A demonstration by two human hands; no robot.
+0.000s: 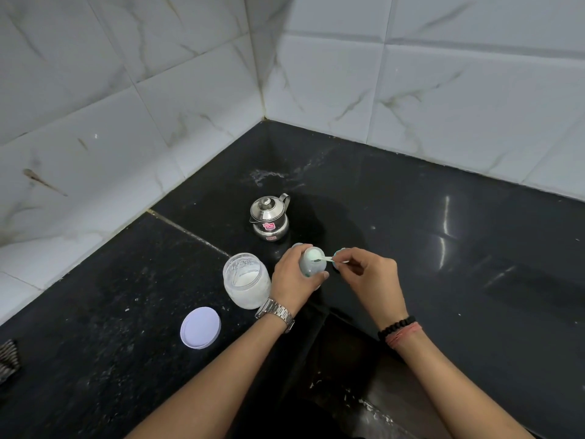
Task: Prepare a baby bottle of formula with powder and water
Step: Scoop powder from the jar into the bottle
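The baby bottle (311, 263) stood on the black counter (411, 217) just in front of the steel kettle (269, 218), its long axis roughly upright and its open mouth facing up toward the camera. The left hand (292, 280) gripped the bottle, fingers curled round its far side and the thumb pressed against its near side. The right hand (368, 272) pinched the handle of a small white spoon (327, 258) between thumb and fingertips; the spoon lay nearly level, its long axis running left to right, with the bowl end pointing left over the bottle's mouth. To the kettle's front left, just beside the left hand, stood an open powder jar (247, 280), upright, with white powder inside. Its white lid (200, 327) lay flat on the counter, farther from the kettle than the jar and apart from it. Something teal (340, 253) showed behind the right hand's fingers, to the kettle's front right; what it was could not be told. The left wrist wore a metal watch (275, 313), and the right wrist wore a dark beaded bracelet (395, 326).
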